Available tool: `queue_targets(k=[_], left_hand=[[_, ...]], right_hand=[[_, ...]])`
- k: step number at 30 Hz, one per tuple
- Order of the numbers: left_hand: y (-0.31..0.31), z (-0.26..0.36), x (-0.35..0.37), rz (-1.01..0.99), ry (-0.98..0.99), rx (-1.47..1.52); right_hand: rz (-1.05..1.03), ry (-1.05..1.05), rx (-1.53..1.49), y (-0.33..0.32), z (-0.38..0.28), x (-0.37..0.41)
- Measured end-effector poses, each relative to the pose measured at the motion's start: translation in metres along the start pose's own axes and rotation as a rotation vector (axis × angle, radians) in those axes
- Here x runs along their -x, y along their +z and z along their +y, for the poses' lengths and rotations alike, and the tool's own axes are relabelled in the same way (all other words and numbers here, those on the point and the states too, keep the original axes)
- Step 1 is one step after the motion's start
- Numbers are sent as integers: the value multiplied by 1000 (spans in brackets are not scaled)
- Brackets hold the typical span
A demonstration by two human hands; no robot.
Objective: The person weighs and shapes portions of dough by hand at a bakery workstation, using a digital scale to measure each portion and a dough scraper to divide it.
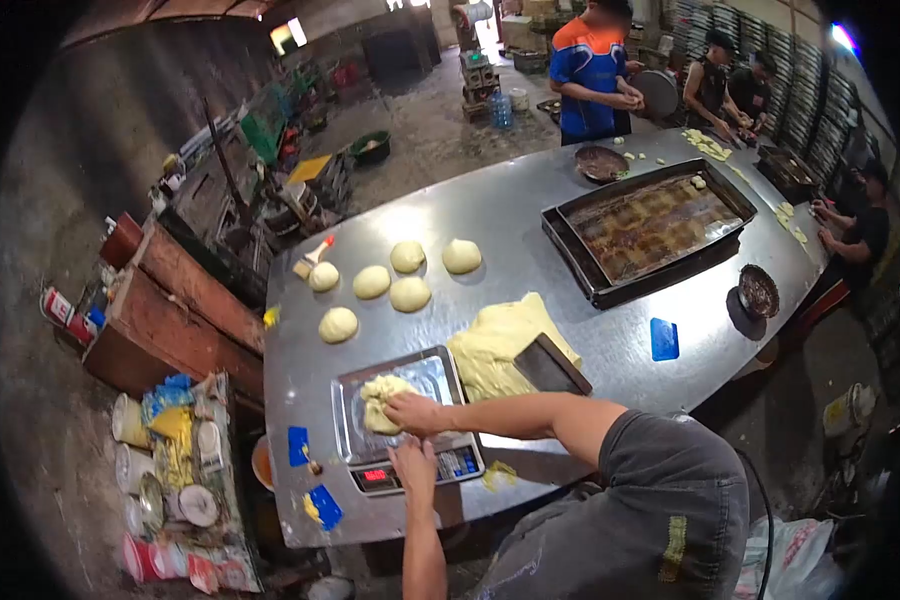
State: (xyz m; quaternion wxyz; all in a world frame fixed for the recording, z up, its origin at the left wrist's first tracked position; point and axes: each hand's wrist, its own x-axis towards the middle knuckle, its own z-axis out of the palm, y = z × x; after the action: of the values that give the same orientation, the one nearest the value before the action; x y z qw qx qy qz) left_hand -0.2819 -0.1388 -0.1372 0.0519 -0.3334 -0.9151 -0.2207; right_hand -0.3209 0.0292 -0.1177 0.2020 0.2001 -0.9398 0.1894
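Note:
A pale yellow lump of dough (382, 400) sits on the steel pan of a digital scale (345, 408). My right hand (417, 413) reaches in from the right, its fingers closed on the lump's near side. My left hand (412, 462) is just below it, over the front of the scale beside the red display; its fingers are partly extended and nothing shows in them. Right of the scale lies a large dough slab (490, 345), with a flat dough cutter (550, 365) on it. Several round dough balls (407, 257) rest beyond the scale.
Blue scrapers (664, 339) (298, 446) and a brush (315, 257) lie on the metal table (510, 200). Stacked baking trays (660, 215) and round pans (758, 291) stand farther right. Several people work along the far side. Tubs (130, 420) crowd a shelf at left.

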Motion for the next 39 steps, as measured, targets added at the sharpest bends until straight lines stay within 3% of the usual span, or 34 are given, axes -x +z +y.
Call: queue_targets(k=[5,7,9,10,11,13,15,17,19,22,25,27,28,29,30,31,32,33,35,37,38,39], left_hand=[[9,9,-7,89,86,-58],[20,-1,-12,115,110,-113],[23,-7,-24,75,101,-221],[10,-6,-36,-183,84,-269],[9,-7,-46,-257,-63,-201],[-11,12,-57,-238,-170,-154],[-21,13,-62,-291,-166,-202],[-31,21,-72,-418,-219,-235],[-25,2,-79,-440,47,16],[-50,84,-56,-398,-181,887],[10,148,-9,-390,-232,1759],[-9,219,14,-577,-278,2022],[-16,244,17,-668,-298,2151],[22,225,24,-472,-572,2106],[18,229,26,-478,-597,2078],[10,231,25,-481,-623,2046],[12,219,26,-533,-411,2110],[-37,267,31,-429,-672,2031],[-54,300,18,-259,-668,1933],[-32,311,14,-231,-649,1697],[-24,316,13,-217,-639,1579],[-19,334,18,-256,-520,1420]], right_hand=[[196,86,5,31,-4,-7],[71,417,-198,14,-18,-15],[-20,687,-734,-4,-10,-27],[28,978,-1157,-13,-11,-24],[213,1310,-1532,-31,-17,-23],[339,1316,-1845,-53,-12,-12],[269,944,-2241,-130,-30,8],[338,911,-2133,-168,-21,26],[332,895,-1879,-240,-36,54],[430,754,-1303,-279,-36,106],[231,892,-1365,-302,-68,148],[384,1104,-1437,-237,-87,164],[423,1054,-1309,-217,-99,177],[457,1002,-1177,-211,-105,194],[361,967,-1509,-241,-112,208],[127,797,-1996,-245,-93,226],[64,789,-2042,-250,-77,249],[-5,780,-2088,-272,-65,268],[-50,801,-1913,-235,-2,315],[469,1104,-1546,-276,-34,325],[478,1072,-1367,-278,-39,329],[354,1044,-1455,-261,-37,328]])
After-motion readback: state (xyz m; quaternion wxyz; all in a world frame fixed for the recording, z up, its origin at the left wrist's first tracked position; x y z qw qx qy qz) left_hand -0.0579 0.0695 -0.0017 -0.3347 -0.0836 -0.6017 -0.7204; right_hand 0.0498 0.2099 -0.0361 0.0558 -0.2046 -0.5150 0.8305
